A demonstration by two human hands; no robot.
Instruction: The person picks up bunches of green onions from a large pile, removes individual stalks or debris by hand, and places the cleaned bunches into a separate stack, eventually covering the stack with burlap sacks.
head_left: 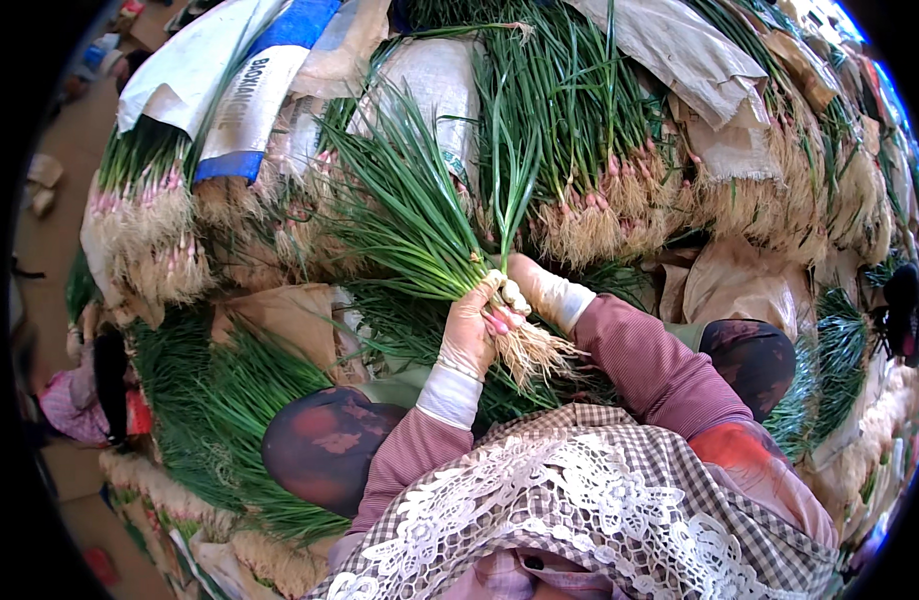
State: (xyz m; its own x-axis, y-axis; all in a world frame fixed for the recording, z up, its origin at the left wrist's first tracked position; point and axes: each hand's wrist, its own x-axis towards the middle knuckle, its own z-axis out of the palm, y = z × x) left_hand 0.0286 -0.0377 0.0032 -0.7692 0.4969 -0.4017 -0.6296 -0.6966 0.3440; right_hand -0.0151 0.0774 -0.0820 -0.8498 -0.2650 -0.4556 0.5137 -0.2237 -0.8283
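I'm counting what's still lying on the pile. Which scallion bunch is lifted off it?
The bunch gripped by the left hand and right hand; the others lie stacked on sacks.

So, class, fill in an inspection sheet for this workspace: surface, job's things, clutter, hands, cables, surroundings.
Surface: hidden under heaped green spring onions with pale roots.
Job's things: one bunch of long green onion stalks with pinkish bulbs, roots hanging below the hands.
Clutter: brown paper sheets; white and blue woven sacks.
Hands: left hand in a pale glove gripping the bunch; right hand, also gloved, touching it.
Cables: nothing seen.
Surroundings: brown floor at left.
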